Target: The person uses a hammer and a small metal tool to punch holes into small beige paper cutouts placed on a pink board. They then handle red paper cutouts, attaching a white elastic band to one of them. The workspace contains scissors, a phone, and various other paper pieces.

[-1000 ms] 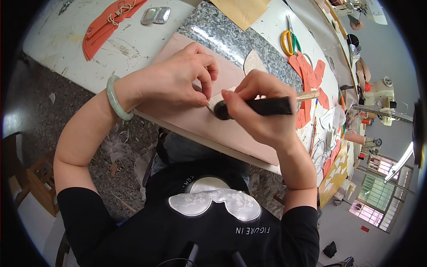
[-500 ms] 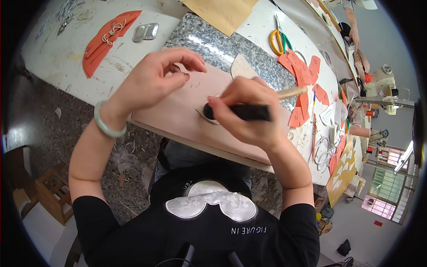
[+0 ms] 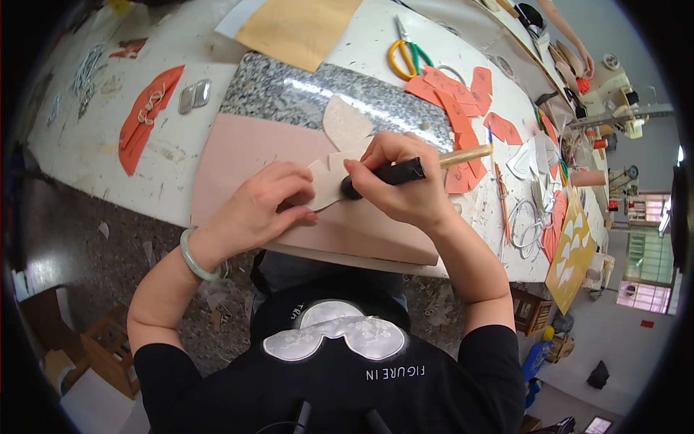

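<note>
One pale piece (image 3: 327, 186) lay pinched by the left hand (image 3: 271, 199); the right hand (image 3: 418, 199) gripped a tool (image 3: 400, 173), best pressed evenly

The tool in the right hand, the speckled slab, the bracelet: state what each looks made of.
Tool: tan shaft probably wood by its colour, looking matte; dull black part perhaps rubber or plastic, unclear which.
Slab: likely polished granite, given grey speckling and glare.
Bracelet: glossy pale green, possibly jade, though glass could look alike.
</note>
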`<state>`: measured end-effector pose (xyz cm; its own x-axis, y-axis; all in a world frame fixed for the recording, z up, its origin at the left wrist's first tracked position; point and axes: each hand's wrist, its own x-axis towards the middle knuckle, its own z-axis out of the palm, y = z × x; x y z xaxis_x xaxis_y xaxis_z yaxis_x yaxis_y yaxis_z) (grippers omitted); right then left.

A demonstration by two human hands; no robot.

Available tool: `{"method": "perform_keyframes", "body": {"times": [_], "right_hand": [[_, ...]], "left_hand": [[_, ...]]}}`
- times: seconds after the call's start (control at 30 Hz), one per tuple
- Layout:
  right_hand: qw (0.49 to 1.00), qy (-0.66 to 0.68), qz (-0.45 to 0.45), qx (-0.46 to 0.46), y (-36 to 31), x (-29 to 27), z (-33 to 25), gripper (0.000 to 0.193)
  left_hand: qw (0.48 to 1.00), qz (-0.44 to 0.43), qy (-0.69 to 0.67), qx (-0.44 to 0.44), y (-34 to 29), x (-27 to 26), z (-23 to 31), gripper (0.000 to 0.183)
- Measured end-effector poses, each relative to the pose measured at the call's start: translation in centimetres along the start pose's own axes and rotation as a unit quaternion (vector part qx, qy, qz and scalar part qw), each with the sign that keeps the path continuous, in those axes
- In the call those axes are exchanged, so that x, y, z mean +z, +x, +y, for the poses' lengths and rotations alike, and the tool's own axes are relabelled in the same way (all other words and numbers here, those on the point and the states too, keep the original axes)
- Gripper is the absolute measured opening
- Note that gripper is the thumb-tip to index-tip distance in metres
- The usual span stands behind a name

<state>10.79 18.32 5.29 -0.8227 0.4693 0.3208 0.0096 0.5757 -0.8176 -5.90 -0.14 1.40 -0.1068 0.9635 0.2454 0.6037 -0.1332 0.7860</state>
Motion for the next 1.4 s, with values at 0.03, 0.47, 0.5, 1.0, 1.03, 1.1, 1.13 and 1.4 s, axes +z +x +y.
{"method": "perform_keyframes", "body": {"times": [0.03, 0.47, 0.5, 1.0, 1.03, 1.1, 1.13, 1.4], "right_hand": [[1.000, 0.008, 0.013, -0.006, 0.3, -1.0, -0.3, 0.023], [0.999, -0.036, 0.020, 0.007, -1.2, -1.5, 1.6, 0.022], [0.999, 0.005, 0.016, 0.041, -1.3, -2.0, 1.7, 0.022], [0.886, -0.158, 0.098, 0.425, -8.5, -17.3, 6.5, 0.053], [0.876, -0.184, 0.103, 0.434, -8.6, -17.4, 6.8, 0.058], [0.845, -0.359, 0.096, 0.386, -8.9, -17.5, 8.2, 0.063], [0.851, -0.404, 0.119, 0.315, -9.3, -17.6, 8.3, 0.058], [0.969, 0.082, -0.191, 0.133, -5.1, -11.4, 0.4, 0.048]], "left_hand": [[1.000, 0.000, -0.003, -0.003, 0.2, -0.2, 0.1, 0.027], [0.991, 0.023, 0.102, 0.089, 0.5, 0.0, 0.7, 0.016], [0.982, 0.034, 0.144, 0.119, 0.7, -0.2, 0.8, 0.015], [0.888, 0.051, -0.410, -0.200, 1.2, -2.4, 5.3, 0.031], [0.887, 0.046, -0.412, -0.205, 1.5, -2.3, 5.4, 0.031], [0.887, 0.041, -0.410, -0.206, 2.1, -2.1, 5.4, 0.030], [0.888, 0.037, -0.410, -0.205, 2.3, -2.0, 5.4, 0.030], [0.879, -0.035, -0.417, -0.227, 7.5, 1.3, 4.5, 0.028]]}}
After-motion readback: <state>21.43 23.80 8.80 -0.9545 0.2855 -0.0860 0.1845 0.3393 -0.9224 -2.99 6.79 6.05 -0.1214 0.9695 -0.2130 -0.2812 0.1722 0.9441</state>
